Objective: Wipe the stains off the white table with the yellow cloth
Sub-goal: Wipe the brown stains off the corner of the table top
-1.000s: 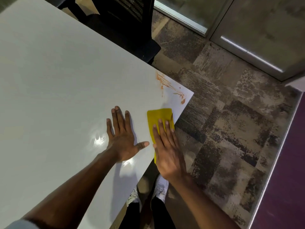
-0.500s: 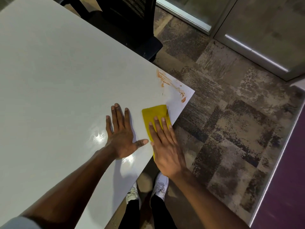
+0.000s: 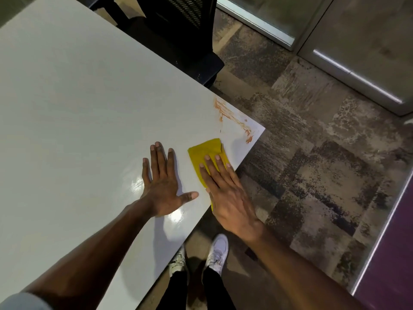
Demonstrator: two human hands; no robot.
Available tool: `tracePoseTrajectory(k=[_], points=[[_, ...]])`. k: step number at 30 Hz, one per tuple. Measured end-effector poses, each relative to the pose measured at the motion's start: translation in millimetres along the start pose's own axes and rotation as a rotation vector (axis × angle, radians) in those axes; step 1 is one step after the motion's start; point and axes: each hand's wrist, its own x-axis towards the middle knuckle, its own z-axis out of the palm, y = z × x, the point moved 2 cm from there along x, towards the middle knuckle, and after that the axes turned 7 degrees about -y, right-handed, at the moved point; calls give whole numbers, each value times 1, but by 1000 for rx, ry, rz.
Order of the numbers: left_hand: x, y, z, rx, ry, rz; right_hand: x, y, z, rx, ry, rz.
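Note:
Orange-brown stains (image 3: 232, 118) streak the right corner of the white table (image 3: 78, 108), running along its far edge toward the tip. A folded yellow cloth (image 3: 204, 151) lies flat on the table just short of the stains. My right hand (image 3: 225, 193) presses down on the cloth's near part with fingers stretched flat, its palm hanging over the table's right edge. My left hand (image 3: 162, 182) rests flat on the table to the left of the cloth, fingers spread, holding nothing.
A black mesh office chair (image 3: 178, 32) stands against the table's far edge. Patterned carpet (image 3: 312, 175) spreads to the right, with a metal-framed glass wall (image 3: 335, 61) beyond. My white shoes (image 3: 216, 251) stand below the table's near corner.
My right hand has slid the yellow cloth a little to the left and away from the table's edge. My left hand has stayed flat in the same place.

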Motion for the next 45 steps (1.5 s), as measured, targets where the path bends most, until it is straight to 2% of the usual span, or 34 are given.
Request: tracePoseTrajectory(k=[5,8,12,15,18,24,27,30,32,37,39,45], points=[[3,1,2,4,11,-10,78,40,-30,17,-40,174],[1,4,1,5,13,-17,100,38,-30,47,-4,239],[-4,8,-4,-29,-29,5,40,-5,2,28,33,132],[-6,8,-7,-36,-60,11,10,-15,14,29,-6,74],[-2,5,-2,-15,-19,-4,33,1,0,5,-37,92],[0,4,3,2,19,-6,105,12,-26,54,-23,269],[-2,4,0,14,25,-7,75,-13,-9,45,14,210],[-5,7,-7,3,-15,4,33,-33,5,41,-27,97],[-7,8,-12,-22,-36,6,23,-28,3,37,-39,91],[-10,9,-16,-37,-57,20,82,21,-28,91,24,345],[-8,9,-15,-33,-55,20,100,24,-29,83,39,387],[-9,6,-13,-42,-35,41,32,-17,5,29,57,176]])
